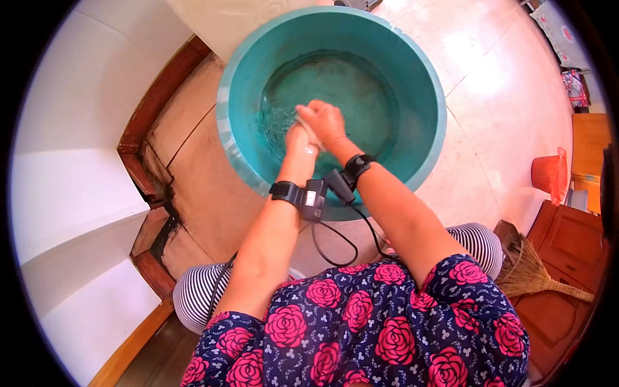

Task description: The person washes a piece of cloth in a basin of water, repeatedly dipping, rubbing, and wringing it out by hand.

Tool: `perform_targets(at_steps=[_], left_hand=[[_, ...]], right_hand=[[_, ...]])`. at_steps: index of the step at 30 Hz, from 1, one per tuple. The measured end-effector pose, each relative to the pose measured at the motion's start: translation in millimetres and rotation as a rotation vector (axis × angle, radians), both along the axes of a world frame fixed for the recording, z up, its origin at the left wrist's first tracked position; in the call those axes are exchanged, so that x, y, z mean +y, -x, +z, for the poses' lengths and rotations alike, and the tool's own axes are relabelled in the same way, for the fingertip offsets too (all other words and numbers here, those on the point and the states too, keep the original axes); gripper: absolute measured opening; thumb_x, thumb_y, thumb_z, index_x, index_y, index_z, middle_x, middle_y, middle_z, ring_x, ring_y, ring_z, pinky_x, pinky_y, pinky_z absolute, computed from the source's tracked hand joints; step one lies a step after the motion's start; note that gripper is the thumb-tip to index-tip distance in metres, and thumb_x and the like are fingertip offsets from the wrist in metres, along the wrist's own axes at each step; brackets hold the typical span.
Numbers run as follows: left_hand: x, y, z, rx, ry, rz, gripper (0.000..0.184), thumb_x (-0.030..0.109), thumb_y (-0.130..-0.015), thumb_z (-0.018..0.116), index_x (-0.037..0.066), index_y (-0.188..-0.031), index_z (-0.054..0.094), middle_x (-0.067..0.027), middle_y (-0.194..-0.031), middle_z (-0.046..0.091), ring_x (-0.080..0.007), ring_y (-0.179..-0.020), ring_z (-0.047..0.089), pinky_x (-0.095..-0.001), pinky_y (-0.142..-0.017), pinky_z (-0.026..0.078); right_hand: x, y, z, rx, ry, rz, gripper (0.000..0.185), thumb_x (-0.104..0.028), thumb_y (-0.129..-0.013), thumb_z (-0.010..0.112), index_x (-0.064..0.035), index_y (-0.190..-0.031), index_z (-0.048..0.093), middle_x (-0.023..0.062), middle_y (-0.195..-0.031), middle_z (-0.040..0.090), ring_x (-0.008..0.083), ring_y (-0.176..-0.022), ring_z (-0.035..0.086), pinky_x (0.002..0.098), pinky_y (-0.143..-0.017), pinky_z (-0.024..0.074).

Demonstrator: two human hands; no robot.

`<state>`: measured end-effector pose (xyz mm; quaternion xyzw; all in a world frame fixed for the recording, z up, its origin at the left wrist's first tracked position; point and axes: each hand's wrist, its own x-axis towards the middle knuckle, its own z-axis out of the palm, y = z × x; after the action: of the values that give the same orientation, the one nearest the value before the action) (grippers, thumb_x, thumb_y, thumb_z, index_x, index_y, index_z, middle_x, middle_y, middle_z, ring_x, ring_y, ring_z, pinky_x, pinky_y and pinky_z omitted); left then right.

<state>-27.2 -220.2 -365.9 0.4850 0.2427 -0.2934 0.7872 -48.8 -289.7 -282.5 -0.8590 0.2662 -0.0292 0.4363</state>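
Note:
A large teal plastic tub [229,129] stands on the floor in front of me, with shallow, rippling water [348,84] at its bottom. Over the water my two hands meet, pressed together. My right hand [325,122] is closed, its fingers curled in a fist. Lower and to its left, my left hand [298,137] is closed against it, its fingers mostly hidden. A whitish, wet-looking bit [309,134] shows between the hands; its kind cannot be made out. Splashes ripple just left of my left hand.
Black wrist devices [314,198] with dangling cables are strapped to both forearms, near the tub's close rim. White steps or ledges [84,206] rise on the left. A straw broom [532,274] lies at right by wooden cabinet doors [567,251]. An orange bin [548,173] stands farther right.

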Motion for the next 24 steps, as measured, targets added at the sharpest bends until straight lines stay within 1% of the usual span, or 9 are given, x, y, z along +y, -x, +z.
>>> perform_targets(at_steps=[5, 6, 7, 11, 15, 17, 21, 23, 24], left_hand=[[19, 5, 55, -0.274, -0.05, -0.068, 0.014, 0.02, -0.076, 0.056, 0.006, -0.079, 0.054, -0.0073, -0.074, 0.053, -0.02, -0.06, 0.054, -0.0342, -0.053, 0.045], [22, -6, 34, -0.013, 0.23, 0.163, 0.011, 0.017, -0.075, 0.056, 0.007, -0.075, 0.053, -0.0067, -0.071, 0.053, -0.0192, -0.058, 0.053, -0.0332, -0.051, 0.045], [40, -14, -19, -0.205, 0.773, -0.107, 0.01, 0.018, -0.075, 0.055, 0.008, -0.075, 0.055, -0.0073, -0.073, 0.056, -0.0227, -0.059, 0.056, -0.0364, -0.053, 0.046], [3, 7, 11, -0.085, 0.072, -0.061, 0.016, 0.022, -0.079, 0.051, 0.007, -0.078, 0.057, -0.0084, -0.079, 0.058, -0.0251, -0.065, 0.057, -0.0399, -0.057, 0.046], [2, 7, -7, 0.047, 0.158, -0.071, 0.017, 0.019, -0.079, 0.05, 0.004, -0.084, 0.056, -0.0098, -0.084, 0.059, -0.0191, -0.072, 0.055, -0.0347, -0.065, 0.046], [5, -9, -117, -0.353, 0.424, -0.073, 0.016, 0.018, -0.079, 0.051, 0.004, -0.085, 0.055, -0.0092, -0.084, 0.058, -0.0194, -0.074, 0.056, -0.034, -0.066, 0.045], [5, -4, -31, 0.162, 0.17, 0.006, 0.012, 0.012, -0.078, 0.056, 0.004, -0.087, 0.053, -0.0079, -0.082, 0.057, -0.0206, -0.069, 0.058, -0.0343, -0.059, 0.048], [-14, 25, 60, 0.022, 0.138, -0.018, 0.012, 0.009, -0.08, 0.048, 0.001, -0.089, 0.051, -0.0107, -0.085, 0.055, -0.0216, -0.075, 0.055, -0.0321, -0.067, 0.046], [-4, 11, 40, -0.188, -0.066, -0.011, 0.012, 0.007, -0.081, 0.047, 0.001, -0.091, 0.05, -0.0108, -0.086, 0.055, -0.0215, -0.076, 0.055, -0.0316, -0.068, 0.046]], right_hand=[[6, 6, -3, -0.258, -0.169, -0.022, 0.024, -0.037, -0.074, 0.058, -0.0145, -0.08, 0.06, 0.0129, -0.077, 0.062, 0.0323, -0.073, 0.059, 0.0414, -0.068, 0.0461], [20, 11, 5, -0.321, -0.167, 0.122, 0.015, -0.023, -0.076, 0.058, -0.0108, -0.084, 0.062, 0.01, -0.085, 0.062, 0.0262, -0.078, 0.06, 0.0325, -0.071, 0.0461], [39, 14, 11, -0.467, -0.033, 0.262, 0.016, -0.028, -0.075, 0.056, -0.0161, -0.083, 0.063, 0.0122, -0.082, 0.062, 0.0316, -0.077, 0.059, 0.0371, -0.069, 0.0473], [-3, -5, -14, -0.271, -0.16, -0.011, 0.015, -0.022, -0.074, 0.054, -0.0156, -0.082, 0.065, 0.0135, -0.083, 0.062, 0.0314, -0.079, 0.059, 0.038, -0.072, 0.0474], [3, 5, 2, -0.125, -0.045, 0.002, 0.017, -0.019, -0.074, 0.05, -0.0155, -0.081, 0.065, 0.0131, -0.083, 0.062, 0.0316, -0.079, 0.059, 0.0393, -0.073, 0.0471], [30, 14, 11, -0.258, -0.066, 0.234, 0.019, -0.019, -0.074, 0.051, -0.0133, -0.087, 0.064, 0.013, -0.087, 0.062, 0.0312, -0.082, 0.059, 0.0365, -0.075, 0.0462], [-13, -4, -12, -0.144, -0.05, 0.055, 0.019, -0.021, -0.073, 0.05, -0.0178, -0.083, 0.065, 0.0116, -0.084, 0.063, 0.0303, -0.081, 0.059, 0.0402, -0.074, 0.0463], [-46, -2, -15, 0.049, 0.102, -0.043, 0.02, -0.023, -0.073, 0.051, -0.0208, -0.087, 0.065, 0.0121, -0.084, 0.063, 0.0307, -0.082, 0.059, 0.0391, -0.073, 0.0467], [-53, -1, -18, 0.138, 0.143, -0.02, 0.022, -0.026, -0.075, 0.051, -0.0228, -0.093, 0.063, 0.0111, -0.09, 0.062, 0.0304, -0.086, 0.058, 0.0386, -0.075, 0.0462]])
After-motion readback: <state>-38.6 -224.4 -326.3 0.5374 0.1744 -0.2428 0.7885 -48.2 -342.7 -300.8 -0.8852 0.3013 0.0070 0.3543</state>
